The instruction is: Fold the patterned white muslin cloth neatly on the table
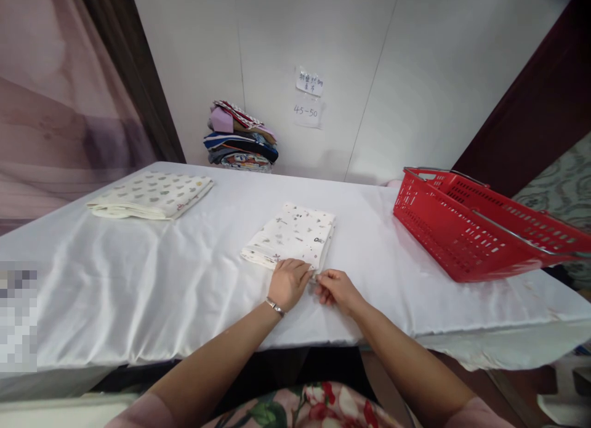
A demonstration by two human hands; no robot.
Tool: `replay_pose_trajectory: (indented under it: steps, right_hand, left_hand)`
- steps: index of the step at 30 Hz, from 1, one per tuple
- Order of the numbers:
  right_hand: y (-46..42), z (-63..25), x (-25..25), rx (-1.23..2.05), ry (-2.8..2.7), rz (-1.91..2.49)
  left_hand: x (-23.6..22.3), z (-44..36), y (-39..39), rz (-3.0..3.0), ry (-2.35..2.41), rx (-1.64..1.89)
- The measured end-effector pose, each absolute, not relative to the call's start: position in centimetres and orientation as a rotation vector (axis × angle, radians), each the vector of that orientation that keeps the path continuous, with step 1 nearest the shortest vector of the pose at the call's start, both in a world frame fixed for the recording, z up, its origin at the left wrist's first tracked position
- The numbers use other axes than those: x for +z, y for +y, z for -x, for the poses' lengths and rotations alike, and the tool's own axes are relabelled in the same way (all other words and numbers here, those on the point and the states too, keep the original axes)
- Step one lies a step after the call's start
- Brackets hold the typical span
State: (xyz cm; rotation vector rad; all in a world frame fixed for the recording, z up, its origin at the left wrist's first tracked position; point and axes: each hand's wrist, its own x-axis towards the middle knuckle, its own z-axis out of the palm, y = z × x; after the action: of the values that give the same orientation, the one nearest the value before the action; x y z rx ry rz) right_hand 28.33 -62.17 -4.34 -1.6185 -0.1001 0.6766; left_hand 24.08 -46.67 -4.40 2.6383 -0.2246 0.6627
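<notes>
A small folded white cloth (295,234) with a scattered dark print lies near the middle of the white-covered table. At its front edge, my left hand (289,284) is closed on the fabric, fingers over the top and thumb by the near right corner. My right hand (339,290) pinches a bit of the cloth at that same corner, just right of the left thumb. What exactly lies between the fingertips is small and partly hidden. Farther left rests a larger folded cream cloth (159,194) with grey shapes, touched by neither hand.
On the right stands a red plastic basket (443,231) with metal handles. A stack of folded fabrics (242,138) sits behind the table's back edge against the wall. Handwritten paper signs (308,98) hang above. A pink curtain (60,95) borders the left side.
</notes>
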Motion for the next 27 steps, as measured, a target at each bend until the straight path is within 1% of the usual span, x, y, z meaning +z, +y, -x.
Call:
replay_pose_trajectory:
  steps: [3, 8, 14, 21, 27]
  right_hand:
    - [-61.9, -28.3, -4.2, 0.692, -0.098, 1.66]
    - [-61.7, -28.2, -4.1, 0.658, -0.101, 1.693]
    - [-61.9, -28.3, -4.4, 0.646, -0.137, 1.609]
    - [-63.2, -28.7, -3.8, 0.631, -0.117, 1.59]
    - [-63.5, -28.9, -3.9, 0.72, -0.082, 1.673]
  left_hand:
    - [-4.4, -24.2, -46.9, -2.612, -0.158, 0.662]
    - [-4.2, -23.7, -47.1, -2.701, -0.282, 0.627]
    - [-4.2, -23.1, -47.1, -2.684, -0.356, 0.634]
    - [-4.7, -24.1, -46.6, -2.636, -0.269, 0.612]
    - [-5.0, -24.1, -46.6, -2.633, -0.275, 0.629]
